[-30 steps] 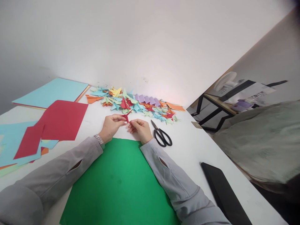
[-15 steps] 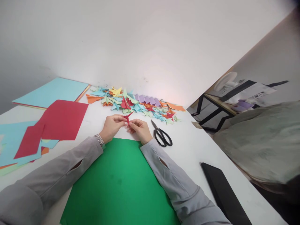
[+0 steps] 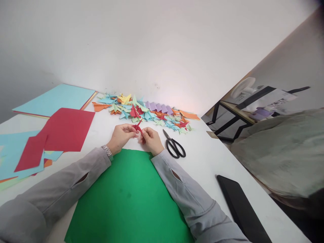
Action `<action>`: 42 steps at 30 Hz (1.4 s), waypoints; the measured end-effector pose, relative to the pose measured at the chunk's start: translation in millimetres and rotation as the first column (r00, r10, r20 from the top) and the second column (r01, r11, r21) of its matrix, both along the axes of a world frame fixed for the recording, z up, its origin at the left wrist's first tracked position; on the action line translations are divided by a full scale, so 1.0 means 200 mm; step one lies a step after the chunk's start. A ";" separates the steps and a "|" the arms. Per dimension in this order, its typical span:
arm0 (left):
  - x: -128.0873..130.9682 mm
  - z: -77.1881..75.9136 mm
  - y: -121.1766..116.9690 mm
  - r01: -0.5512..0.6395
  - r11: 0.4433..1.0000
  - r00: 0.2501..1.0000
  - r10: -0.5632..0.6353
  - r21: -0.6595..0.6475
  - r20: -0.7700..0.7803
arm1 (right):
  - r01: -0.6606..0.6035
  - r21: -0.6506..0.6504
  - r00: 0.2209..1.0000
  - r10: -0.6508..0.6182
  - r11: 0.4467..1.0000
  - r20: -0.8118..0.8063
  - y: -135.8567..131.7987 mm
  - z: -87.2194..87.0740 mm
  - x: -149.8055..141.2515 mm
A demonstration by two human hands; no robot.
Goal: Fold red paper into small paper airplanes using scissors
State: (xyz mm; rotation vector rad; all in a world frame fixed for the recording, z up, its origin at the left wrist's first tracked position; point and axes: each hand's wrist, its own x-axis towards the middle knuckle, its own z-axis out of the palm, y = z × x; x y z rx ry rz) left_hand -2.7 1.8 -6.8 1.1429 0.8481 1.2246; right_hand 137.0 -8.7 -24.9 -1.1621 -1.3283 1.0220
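Observation:
Between my two hands is a small folded red paper crane (image 3: 137, 126), held just above the white table beyond the green sheet (image 3: 129, 195). My left hand (image 3: 122, 136) pinches its left side between thumb and fingers. On the right, my right hand (image 3: 151, 139) is closed on another folded part of the same red paper. Fingers cover much of the fold. Behind them lies a heap of small folded paper cranes (image 3: 149, 115) in several colours. Black-handled scissors (image 3: 174, 145) rest just right of my right hand.
Red paper (image 3: 72, 130) and other coloured sheets lie at the left, below a stack topped with light blue paper (image 3: 57, 99). A black flat object (image 3: 240, 206) lies near the right edge. Beyond it are a shelf (image 3: 235, 113) and pale green cloth (image 3: 280, 152).
My right fingers have shifted slightly up and right. The red paper between my hands has tilted, with a strip of it now showing toward my right fingertips.

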 end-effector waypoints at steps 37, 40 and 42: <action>-0.01 -0.01 0.01 -0.012 0.997 0.999 0.016 -0.080 0.050 | 0.017 -0.036 0.979 -0.024 0.999 -0.201 -0.04 0.04 -0.01; -0.01 -0.01 0.01 -0.006 0.997 0.999 0.011 -0.081 0.053 | 0.019 -0.024 0.978 -0.024 1.000 -0.206 -0.04 0.03 -0.01; -0.01 -0.01 0.01 0.003 0.997 0.998 0.002 -0.083 0.059 | 0.023 -0.038 0.972 -0.032 0.999 -0.233 -0.03 0.03 -0.01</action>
